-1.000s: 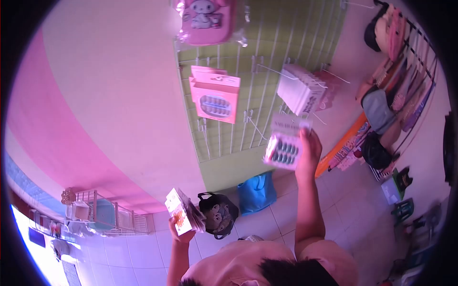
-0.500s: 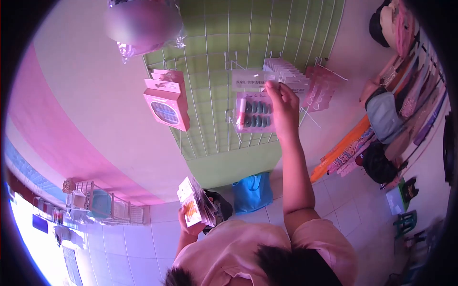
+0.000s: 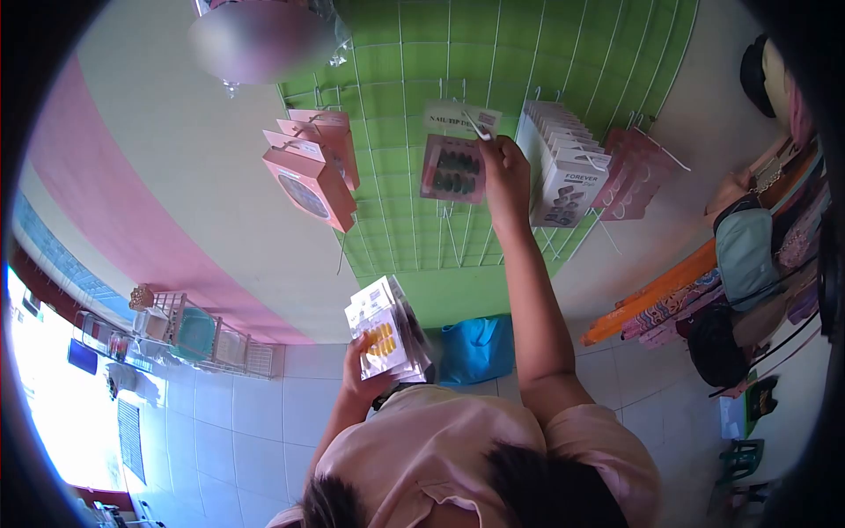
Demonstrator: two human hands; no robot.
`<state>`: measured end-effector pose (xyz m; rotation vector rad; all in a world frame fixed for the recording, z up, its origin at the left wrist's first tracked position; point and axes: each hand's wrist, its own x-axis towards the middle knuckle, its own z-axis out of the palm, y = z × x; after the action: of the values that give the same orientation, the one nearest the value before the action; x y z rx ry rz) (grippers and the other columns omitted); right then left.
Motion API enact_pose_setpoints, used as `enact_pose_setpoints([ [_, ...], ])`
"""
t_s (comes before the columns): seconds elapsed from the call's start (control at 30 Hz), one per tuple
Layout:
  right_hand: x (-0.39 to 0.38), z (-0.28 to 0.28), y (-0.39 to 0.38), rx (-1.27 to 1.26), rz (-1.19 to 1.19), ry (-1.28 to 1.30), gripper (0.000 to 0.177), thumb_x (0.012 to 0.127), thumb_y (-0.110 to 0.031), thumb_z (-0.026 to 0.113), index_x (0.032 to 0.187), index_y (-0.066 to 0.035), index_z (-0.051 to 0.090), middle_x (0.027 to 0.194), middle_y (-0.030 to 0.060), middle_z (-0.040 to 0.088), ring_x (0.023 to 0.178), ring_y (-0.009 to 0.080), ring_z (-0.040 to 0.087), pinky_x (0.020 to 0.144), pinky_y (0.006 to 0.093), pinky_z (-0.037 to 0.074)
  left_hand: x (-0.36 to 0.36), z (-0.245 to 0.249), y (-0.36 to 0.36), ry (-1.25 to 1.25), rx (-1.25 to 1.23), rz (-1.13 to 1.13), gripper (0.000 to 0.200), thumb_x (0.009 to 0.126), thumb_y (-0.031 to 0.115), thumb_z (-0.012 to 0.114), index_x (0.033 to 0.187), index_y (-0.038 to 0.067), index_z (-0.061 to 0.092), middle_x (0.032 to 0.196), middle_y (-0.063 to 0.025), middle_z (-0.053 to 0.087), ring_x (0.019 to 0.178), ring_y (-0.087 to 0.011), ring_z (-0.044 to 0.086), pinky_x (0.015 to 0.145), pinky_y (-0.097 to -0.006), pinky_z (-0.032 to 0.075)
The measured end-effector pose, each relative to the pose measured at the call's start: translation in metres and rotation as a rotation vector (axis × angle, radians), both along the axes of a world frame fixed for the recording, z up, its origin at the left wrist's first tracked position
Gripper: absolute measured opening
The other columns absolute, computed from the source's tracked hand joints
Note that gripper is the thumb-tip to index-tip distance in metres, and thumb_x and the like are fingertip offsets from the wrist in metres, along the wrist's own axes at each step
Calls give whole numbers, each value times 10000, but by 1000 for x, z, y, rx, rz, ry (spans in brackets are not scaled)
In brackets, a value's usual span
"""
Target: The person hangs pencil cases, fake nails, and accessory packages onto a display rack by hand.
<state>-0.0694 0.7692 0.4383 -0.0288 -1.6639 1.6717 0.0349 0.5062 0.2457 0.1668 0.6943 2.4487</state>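
My right hand (image 3: 508,180) pinches the right edge of a pack of dark green press-on nails (image 3: 452,170) with a clear header card. A white hook tip (image 3: 482,134) shows at that header, near my fingertips; the pack hangs upright in front of the green wire grid (image 3: 387,185). Lower down, my left hand (image 3: 361,374) is closed around a stack of press-on nail packs (image 3: 387,308). Yellow-orange nails show on the front pack. Part of the left fingers is hidden behind the stack.
Pink boxes (image 3: 308,180) hang left of the pack. White nail boxes (image 3: 568,189) and pink packs (image 3: 632,172) hang on hooks to its right. Below stands a blue bag (image 3: 475,350). Clothes and bags (image 3: 744,251) hang at right; a wire rack (image 3: 238,352) is at left.
The green nail pack in my right hand now has the hook tip showing at its header. My left hand has lifted the stack slightly. The whole view has shifted.
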Motion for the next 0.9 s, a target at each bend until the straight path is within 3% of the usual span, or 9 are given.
enact_pose_setpoints([
  [0.1, 15, -25, -5, 12, -69, 3, 383, 855, -355, 610, 956, 9, 542, 831, 64, 554, 727, 126, 499, 673, 266, 417, 2, 6, 3, 58, -186, 61, 526, 851, 382, 493, 1259, 59, 414, 1170, -136, 539, 1056, -284, 554, 892, -465, 451],
  [0.17, 36, -46, -16, 60, -113, -67, 429, 829, -371, 638, 1006, 4, 528, 954, 99, 533, 820, 158, 503, 705, 288, 425, -20, 7, 10, -145, -259, -25, 556, 834, 419, 498, 1269, 82, 422, 1182, -113, 537, 1076, -297, 538, 905, -460, 431],
  [0.2, 44, -65, -23, 162, -250, -39, 464, 798, -397, 669, 1006, -9, 523, 872, 75, 527, 778, 153, 502, 704, 283, 424, -22, 17, 16, -106, -261, -19, 534, 850, 356, 529, 1277, 73, 380, 1198, -107, 504, 1096, -274, 518, 904, -432, 438],
  [0.33, 81, -104, -35, 251, 9, -407, 509, 745, -421, 720, 979, -21, 508, 791, 27, 501, 718, 105, 485, 643, 249, 423, -39, 23, 37, 39, -320, 126, 552, 851, 237, 583, 1290, 58, 301, 1198, -121, 465, 1109, -238, 487, 923, -384, 428],
  [0.43, 88, -123, -41, 288, 228, -564, 490, 715, -376, 765, 953, -32, 509, 760, -4, 500, 643, 63, 471, 575, 211, 414, -45, 23, 43, 112, -387, 69, 582, 854, 303, 595, 1296, 66, 298, 1201, -128, 463, 1112, -246, 486, 928, -390, 420],
  [0.5, 86, -137, -40, 402, 229, -464, 439, 722, -310, 773, 940, -32, 513, 742, -9, 505, 639, 58, 469, 574, 217, 422, -43, 32, 47, 132, -376, 36, 586, 867, 379, 566, 1290, 68, 305, 1204, -123, 463, 1116, -250, 482, 929, -395, 417],
  [0.63, 81, -135, -33, 201, 338, -511, 328, 783, -210, 719, 966, -24, 521, 728, -6, 527, 673, 60, 506, 602, 217, 438, -44, 28, 43, 105, -300, -77, 600, 909, 513, 407, 1297, 59, 354, 1186, -114, 503, 1089, -260, 515, 932, -432, 413],
  [0.73, 83, -134, -21, 101, 398, -450, 262, 840, -153, 647, 1031, -10, 538, 799, 18, 588, 757, 69, 558, 679, 211, 450, -57, 4, 37, 26, -420, -59, 623, 910, 546, 363, 1290, 53, 382, 1174, -123, 527, 1084, -269, 520, 938, -436, 400],
  [0.9, 92, -107, -8, -85, 345, -334, 305, 848, -183, 636, 1072, 5, 548, 833, 35, 583, 758, 68, 544, 679, 209, 443, -48, 36, 40, 52, -311, -75, 551, 917, 491, 407, 1276, 73, 386, 1184, -131, 527, 1076, -269, 531, 914, -429, 426],
])
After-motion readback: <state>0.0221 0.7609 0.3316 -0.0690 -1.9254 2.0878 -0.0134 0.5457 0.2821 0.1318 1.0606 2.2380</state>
